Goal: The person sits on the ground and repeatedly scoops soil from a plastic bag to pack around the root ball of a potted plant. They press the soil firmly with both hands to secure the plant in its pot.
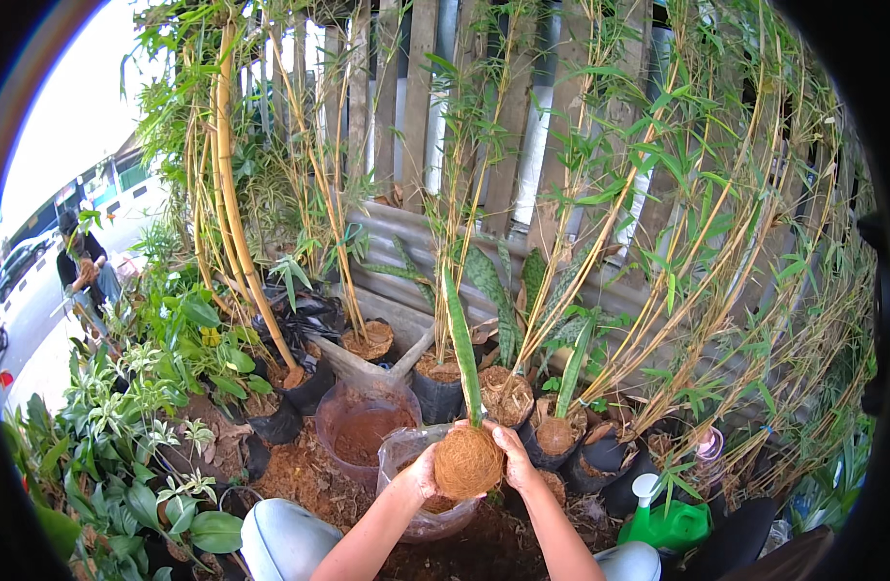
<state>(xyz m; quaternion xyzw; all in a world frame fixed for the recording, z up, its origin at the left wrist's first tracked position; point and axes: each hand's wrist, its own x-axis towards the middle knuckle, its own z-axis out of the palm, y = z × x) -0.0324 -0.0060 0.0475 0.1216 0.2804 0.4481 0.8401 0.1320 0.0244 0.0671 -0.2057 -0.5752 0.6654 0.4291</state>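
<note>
Between my left hand (425,470) and my right hand (516,459) is a round ball of brown coir fibre (468,463), gripped from both sides. One upright snake plant leaf (461,341), green with a pale edge, rises from its top. Below the ball stands a clear plastic bag (438,524), partly hidden by the ball and my hands. To its left is a translucent plastic tub (368,428) with brown, soil-like material inside. A second coir ball (555,436) with a snake plant leaf rests on a black-bagged pot to the right.
Bamboo stems (231,181) in black grow bags (438,396) stand before a wooden slat fence (419,109) and corrugated sheets. A green watering can (666,524) sits near my right knee. Leafy plants (220,530) crowd the left. Another person (85,269) is at far left near a road.
</note>
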